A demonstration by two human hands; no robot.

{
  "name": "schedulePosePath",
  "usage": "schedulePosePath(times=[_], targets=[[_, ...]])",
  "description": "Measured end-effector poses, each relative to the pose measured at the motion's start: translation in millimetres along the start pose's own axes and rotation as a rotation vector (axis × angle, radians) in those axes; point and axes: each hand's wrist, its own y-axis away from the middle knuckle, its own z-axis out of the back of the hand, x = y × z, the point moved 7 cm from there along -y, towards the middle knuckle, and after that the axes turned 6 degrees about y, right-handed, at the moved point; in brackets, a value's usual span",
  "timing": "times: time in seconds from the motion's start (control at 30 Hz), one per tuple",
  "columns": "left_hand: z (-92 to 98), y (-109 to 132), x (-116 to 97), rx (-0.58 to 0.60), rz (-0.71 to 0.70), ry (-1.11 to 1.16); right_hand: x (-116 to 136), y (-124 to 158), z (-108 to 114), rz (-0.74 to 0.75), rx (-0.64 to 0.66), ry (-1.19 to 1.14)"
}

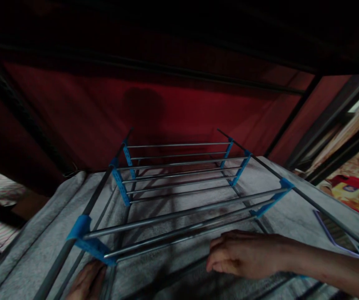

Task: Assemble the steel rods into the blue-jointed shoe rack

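A rack (179, 214) of grey metal tubes joined by blue plastic brackets (96, 248) lies on grey fleecy cloth (163, 266). At the lower left, my left hand (86, 281) is closed at the rack's side, just below the nearest left bracket; part of its fingers is hidden. My right hand (240, 255) is low over the near part of the rack, palm down and fingers curled closed. A dark tube or shadow runs by its fingertips, and I cannot make out what they hold.
Dark red fabric (179, 108) with dark frame bars hangs behind the rack. A phone-like flat thing (337, 235) with a purple edge lies on the cloth at right, under a side tube. Further right is a red and yellow package (357, 193).
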Motion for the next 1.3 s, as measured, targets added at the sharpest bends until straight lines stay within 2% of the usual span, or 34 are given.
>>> schedulePosePath(times=[0.1,0.17,0.3,0.43,0.5,0.6,0.67,0.73,0.8,0.93,1.03,1.17,1.3], targets=[[-0.1,-2,-9,-0.011,0.086,0.026,17,21,22,-0.049,-0.107,-0.195],[0.3,-3,-16,-0.019,0.103,0.042,23,35,30,-0.086,-0.18,-0.247],[0.3,-7,-27,0.001,0.085,0.081,34,68,39,-0.139,-0.355,-0.167],[0.4,-8,-35,0.02,0.049,0.085,61,122,58,-0.157,-0.694,-0.073],[1.3,-8,-40,0.015,0.036,0.078,73,149,61,-0.153,-0.815,-0.001],[1.1,-8,-49,0.041,0.042,0.078,76,171,57,-0.173,-0.891,0.074],[1.8,-8,-54,0.06,0.053,0.084,69,174,53,-0.196,-0.907,0.067],[4.5,-8,-58,0.052,0.063,0.114,63,167,51,-0.186,-0.879,0.029],[7.5,-9,-61,0.043,0.086,0.172,60,153,49,-0.144,-0.794,-0.009],[13.3,-9,-65,0.01,0.202,0.32,51,114,37,-0.105,-0.512,-0.049],[16.3,-10,-71,-0.025,0.283,0.443,29,78,19,-0.101,-0.325,-0.071],[20.0,-14,-81,-0.076,0.326,0.572,-3,22,2,-0.039,-0.267,-0.019],[24.5,-20,-92,-0.096,0.289,0.576,-16,-28,-10,0.031,-0.315,0.146]])
